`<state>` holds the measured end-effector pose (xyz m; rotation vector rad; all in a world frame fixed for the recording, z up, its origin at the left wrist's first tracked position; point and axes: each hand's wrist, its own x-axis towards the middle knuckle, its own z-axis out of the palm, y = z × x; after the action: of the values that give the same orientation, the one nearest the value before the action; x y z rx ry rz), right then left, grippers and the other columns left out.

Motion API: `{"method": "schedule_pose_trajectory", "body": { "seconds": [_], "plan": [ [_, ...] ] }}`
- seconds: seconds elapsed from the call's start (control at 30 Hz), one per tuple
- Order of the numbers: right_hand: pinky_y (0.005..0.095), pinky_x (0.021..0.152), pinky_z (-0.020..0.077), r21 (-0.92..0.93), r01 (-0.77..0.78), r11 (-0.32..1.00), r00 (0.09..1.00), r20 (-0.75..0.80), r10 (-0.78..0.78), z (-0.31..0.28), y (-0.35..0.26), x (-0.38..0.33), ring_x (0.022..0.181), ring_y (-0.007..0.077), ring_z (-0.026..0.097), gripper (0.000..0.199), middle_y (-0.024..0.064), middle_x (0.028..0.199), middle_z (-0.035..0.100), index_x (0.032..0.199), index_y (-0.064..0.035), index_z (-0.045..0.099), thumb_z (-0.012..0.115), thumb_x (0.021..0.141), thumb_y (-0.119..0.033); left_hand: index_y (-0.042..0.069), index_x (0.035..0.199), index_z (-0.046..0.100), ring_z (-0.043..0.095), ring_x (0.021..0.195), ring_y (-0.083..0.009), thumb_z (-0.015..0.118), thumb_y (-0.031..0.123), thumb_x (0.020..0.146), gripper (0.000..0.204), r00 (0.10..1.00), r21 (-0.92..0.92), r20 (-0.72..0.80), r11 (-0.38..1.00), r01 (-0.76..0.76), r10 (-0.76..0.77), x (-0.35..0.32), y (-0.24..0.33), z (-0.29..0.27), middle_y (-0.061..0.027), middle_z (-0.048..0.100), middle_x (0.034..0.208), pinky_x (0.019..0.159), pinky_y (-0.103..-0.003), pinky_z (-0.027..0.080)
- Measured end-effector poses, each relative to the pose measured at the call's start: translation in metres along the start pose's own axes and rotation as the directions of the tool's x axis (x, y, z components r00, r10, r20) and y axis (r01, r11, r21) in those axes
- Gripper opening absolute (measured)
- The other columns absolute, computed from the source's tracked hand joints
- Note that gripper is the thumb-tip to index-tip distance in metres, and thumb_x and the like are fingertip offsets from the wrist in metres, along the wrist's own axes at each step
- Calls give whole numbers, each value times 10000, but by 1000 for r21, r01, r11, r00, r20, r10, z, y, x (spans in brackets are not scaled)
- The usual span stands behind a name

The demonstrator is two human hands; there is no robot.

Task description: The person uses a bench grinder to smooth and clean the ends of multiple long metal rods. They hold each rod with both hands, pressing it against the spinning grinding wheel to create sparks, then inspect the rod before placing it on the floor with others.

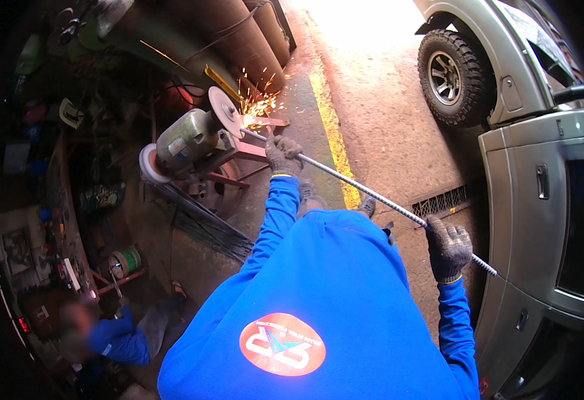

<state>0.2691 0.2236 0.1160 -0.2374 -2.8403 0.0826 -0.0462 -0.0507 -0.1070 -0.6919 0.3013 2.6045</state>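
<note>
Now, step: grinding the rod tip on the wheel, sparks flying, by the look of it.
Grinder [195, 137]: upper left of centre.
Left hand [282, 157]: gloved, closed round the ribbed steel rod [365, 191].
Right hand [448, 248]: gloved, gripping the rod's tail, right of centre.
Next move: likely steady pressure.

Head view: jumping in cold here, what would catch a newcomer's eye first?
The burst of orange sparks at upper centre, where the tip of a long ribbed steel rod meets the grinder wheel. Both gloved hands grip that rod: the left hand near the wheel, the right hand toward its far end. A silver vehicle stands close on the right.
</note>
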Motion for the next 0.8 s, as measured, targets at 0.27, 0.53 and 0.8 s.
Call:
{"method": "schedule_pose_trajectory", "body": {
  "seconds": [0.27,0.53,0.8],
  "plan": [
    [281,478,532,42,-853,520,-4,996,-86,-13,42,14,535,120,602,426,29,670,550,1155,-52,653,530,980,-421,197,623,317,251,376,-105,507,381,965,432,956,251,-292,966,54,23,-15,-62,33,52,231,504,355,-259,236],
    [248,400,337,220,-855,470,247,969,-4,5,48,-8,448,70,396,462,-28,609,450,1033,-78,708,449,988,-458,210,659,346,218,370,-93,488,444,984,425,938,233,-338,973,3,78,-14,-50,28,65,225,500,343,-255,200],
    [243,435,333,341,-804,487,341,936,-93,13,28,0,493,65,391,422,-25,622,476,1041,-66,706,465,1002,-410,180,810,381,236,371,-113,495,352,938,243,948,234,-311,972,13,62,-9,-17,3,39,235,527,339,-264,230]
  ]
}}
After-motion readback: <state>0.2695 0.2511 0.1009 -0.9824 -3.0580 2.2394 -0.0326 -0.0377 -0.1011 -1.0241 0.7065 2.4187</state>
